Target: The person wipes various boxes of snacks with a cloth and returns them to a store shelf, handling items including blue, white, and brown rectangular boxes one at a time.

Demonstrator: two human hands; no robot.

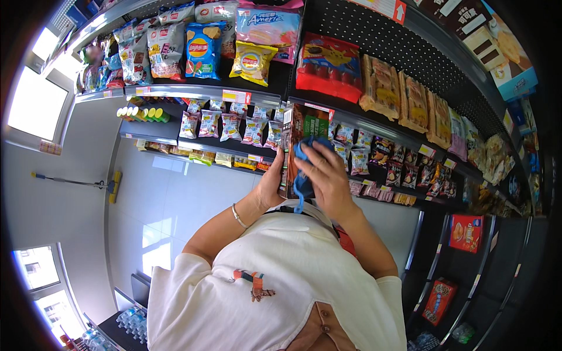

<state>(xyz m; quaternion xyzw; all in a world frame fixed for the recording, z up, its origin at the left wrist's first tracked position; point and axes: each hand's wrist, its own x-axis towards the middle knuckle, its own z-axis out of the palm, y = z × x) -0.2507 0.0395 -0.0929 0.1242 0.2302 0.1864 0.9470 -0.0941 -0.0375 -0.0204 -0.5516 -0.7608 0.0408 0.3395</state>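
Note:
Upright in front of my belt is a brown printed food box (pixel 287 151), its narrow side and part of its front visible. My left hand (pixel 273 177) grips it along its left edge, thumb up the side. A blue cloth (pixel 304 186) lies against the front of the box, one strip dangling below. Pressed over this cloth is my right hand (pixel 327 175), fingers bent around it. Cloth and hand hide much of the box's front. Behind the box, small snack bags (pixel 231 126) line a lower shelf.
Chip bags (pixel 204 50), a red snack pack (pixel 329 68) and bagged bread (pixel 380 87) fill the upper shelf (pixel 259 91). Red boxes (pixel 439 302) stand on dark shelving at right. A mop (pixel 114 187) leans near the left wall. Bottled water (pixel 131 322) is at lower left.

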